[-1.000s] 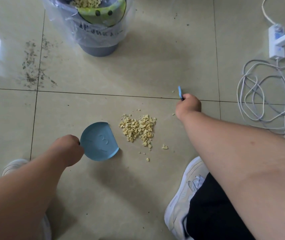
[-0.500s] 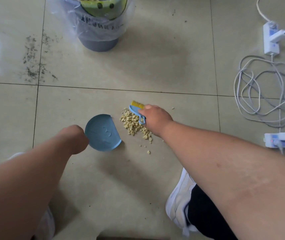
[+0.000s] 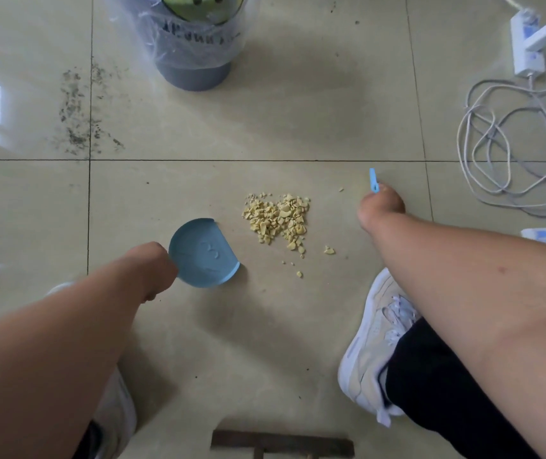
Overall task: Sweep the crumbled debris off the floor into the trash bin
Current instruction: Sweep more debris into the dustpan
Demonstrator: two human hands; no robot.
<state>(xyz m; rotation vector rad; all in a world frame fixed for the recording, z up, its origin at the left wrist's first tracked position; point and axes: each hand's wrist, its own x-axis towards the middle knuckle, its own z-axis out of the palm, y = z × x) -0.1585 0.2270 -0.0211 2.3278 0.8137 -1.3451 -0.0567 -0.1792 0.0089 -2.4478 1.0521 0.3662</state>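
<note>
Presently the left hand point(image 3: 152, 270) grips the blue dustpan point(image 3: 203, 253), mouth toward the yellow debris point(image 3: 276, 218) between the hands; the right hand point(image 3: 381, 210) clasps the brush point(image 3: 373, 181), poised to sweep panward; trash bin point(image 3: 195, 44) well beyond

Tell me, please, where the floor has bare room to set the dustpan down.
Bare tile lies between the trash bin and the yellow crumbs, and below the dustpan toward the shoe. Crowded: cables at right, dark grit at left.
</note>
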